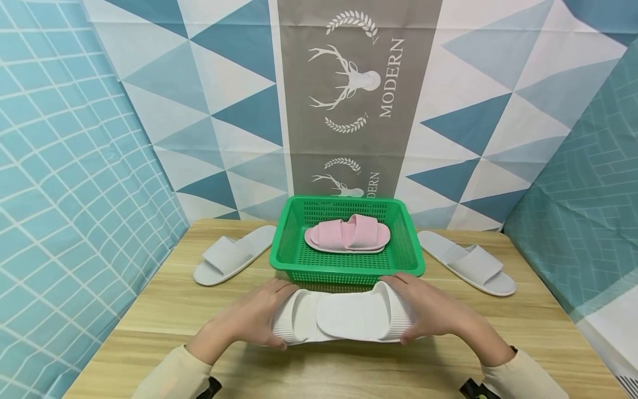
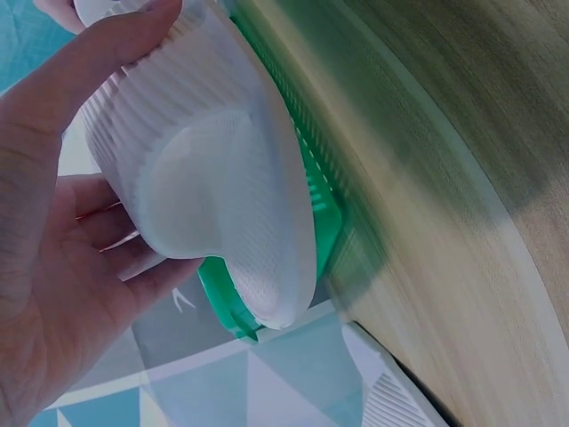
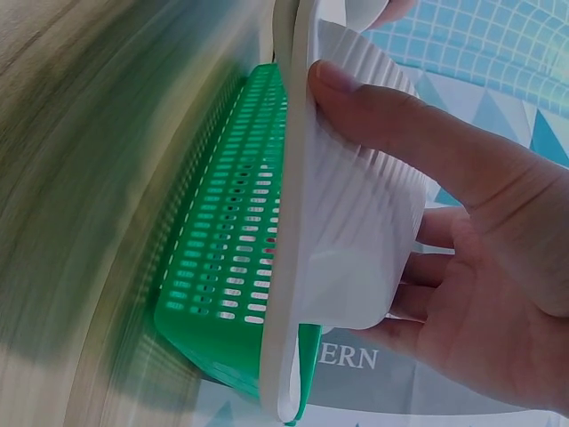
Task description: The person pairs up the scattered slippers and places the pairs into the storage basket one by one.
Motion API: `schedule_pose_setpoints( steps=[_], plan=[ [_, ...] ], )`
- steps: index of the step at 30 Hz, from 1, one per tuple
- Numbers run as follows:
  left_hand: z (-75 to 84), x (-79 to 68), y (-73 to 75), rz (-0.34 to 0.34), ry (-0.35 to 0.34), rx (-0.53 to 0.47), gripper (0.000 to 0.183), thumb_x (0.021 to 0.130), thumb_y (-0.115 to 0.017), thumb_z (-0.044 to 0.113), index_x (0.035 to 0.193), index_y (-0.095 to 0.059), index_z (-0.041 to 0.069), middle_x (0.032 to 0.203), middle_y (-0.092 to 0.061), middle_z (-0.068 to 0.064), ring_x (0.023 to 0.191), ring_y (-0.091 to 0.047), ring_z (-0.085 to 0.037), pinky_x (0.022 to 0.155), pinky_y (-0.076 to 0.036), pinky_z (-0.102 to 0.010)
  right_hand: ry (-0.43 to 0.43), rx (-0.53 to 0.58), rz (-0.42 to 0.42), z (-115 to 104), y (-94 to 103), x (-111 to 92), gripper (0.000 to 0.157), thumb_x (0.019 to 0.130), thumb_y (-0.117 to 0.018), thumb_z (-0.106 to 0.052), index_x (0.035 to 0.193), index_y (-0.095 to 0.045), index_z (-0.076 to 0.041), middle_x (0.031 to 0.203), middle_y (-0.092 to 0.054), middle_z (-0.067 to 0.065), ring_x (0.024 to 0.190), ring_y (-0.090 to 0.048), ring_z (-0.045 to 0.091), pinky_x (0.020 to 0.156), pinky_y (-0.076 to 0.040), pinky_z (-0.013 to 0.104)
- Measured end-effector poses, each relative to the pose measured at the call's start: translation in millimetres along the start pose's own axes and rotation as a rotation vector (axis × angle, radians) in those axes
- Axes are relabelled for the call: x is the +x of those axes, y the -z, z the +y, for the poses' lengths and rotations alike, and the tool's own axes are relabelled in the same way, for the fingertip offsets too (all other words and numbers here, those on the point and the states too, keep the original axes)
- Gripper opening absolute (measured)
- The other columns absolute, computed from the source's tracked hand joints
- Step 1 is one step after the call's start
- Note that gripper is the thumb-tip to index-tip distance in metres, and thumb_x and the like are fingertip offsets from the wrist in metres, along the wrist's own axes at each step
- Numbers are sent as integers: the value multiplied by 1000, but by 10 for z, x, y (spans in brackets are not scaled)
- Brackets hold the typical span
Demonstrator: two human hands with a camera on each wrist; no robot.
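Two white slippers are held in front of the basket, their sole ends overlapping in the middle. My left hand (image 1: 261,313) grips the left white slipper (image 1: 284,324) round its ribbed strap, thumb on the near side. At the other end, my right hand (image 1: 431,307) holds the right white slipper (image 1: 351,316) by its strap in the same way. The wrist views show the thumbs on the ribbed straps, fingers behind. Just beyond stands a green perforated basket (image 1: 349,277), with a pair of pink slippers (image 1: 366,233) lying in it, toes pointing apart.
A pale grey slipper (image 1: 226,255) lies left of the basket on the wooden table (image 1: 319,377). Another pale grey slipper (image 1: 478,266) lies to its right. Behind the table hangs a patterned cloth (image 1: 244,72), with a blue tiled sheet (image 1: 75,166) along the left.
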State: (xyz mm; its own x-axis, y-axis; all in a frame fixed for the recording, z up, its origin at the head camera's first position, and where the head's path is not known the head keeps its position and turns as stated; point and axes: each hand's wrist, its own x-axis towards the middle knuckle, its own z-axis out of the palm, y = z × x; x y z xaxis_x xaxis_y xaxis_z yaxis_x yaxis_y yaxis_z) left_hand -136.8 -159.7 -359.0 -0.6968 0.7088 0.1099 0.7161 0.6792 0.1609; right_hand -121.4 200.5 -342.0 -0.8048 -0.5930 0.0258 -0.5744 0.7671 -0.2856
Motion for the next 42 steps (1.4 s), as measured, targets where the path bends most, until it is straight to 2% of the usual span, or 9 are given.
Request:
schedule_pose_setpoints(
  steps=[17, 23, 34, 42],
  plan=[
    [50, -12, -4, 15, -6, -11, 96, 50, -89, 44, 131, -52, 8, 125, -58, -3, 116, -54, -17, 100, -50, -35, 21, 6, 3, -44, -42, 39, 105, 51, -94, -36, 137, -44, -3, 129, -54, 9, 111, -53, 21, 89, -53, 42],
    [50, 6, 11, 42, -36, 1, 95, 49, -89, 43, 129, -52, 5, 124, -59, -5, 115, -55, -19, 99, -50, -36, 48, -8, 33, -86, -17, 104, 105, 50, -94, -35, 136, -45, -3, 128, -55, 9, 109, -54, 22, 89, -53, 43],
    [55, 38, 58, 68, -50, 1, 96, 49, -89, 43, 128, -53, 4, 121, -59, -5, 112, -56, -18, 96, -52, -35, 90, -46, 49, -155, 51, 204, 104, 51, -93, -35, 137, -44, -3, 127, -56, 9, 110, -55, 23, 90, -52, 43],
    [69, 29, 80, 56, -27, -15, 96, 48, -89, 46, 129, -54, 7, 122, -59, -4, 114, -56, -18, 98, -51, -35, 86, -32, 42, -178, 49, 211, 104, 51, -94, -35, 138, -44, -3, 127, -55, 9, 111, -55, 24, 90, -52, 43]
  ],
)
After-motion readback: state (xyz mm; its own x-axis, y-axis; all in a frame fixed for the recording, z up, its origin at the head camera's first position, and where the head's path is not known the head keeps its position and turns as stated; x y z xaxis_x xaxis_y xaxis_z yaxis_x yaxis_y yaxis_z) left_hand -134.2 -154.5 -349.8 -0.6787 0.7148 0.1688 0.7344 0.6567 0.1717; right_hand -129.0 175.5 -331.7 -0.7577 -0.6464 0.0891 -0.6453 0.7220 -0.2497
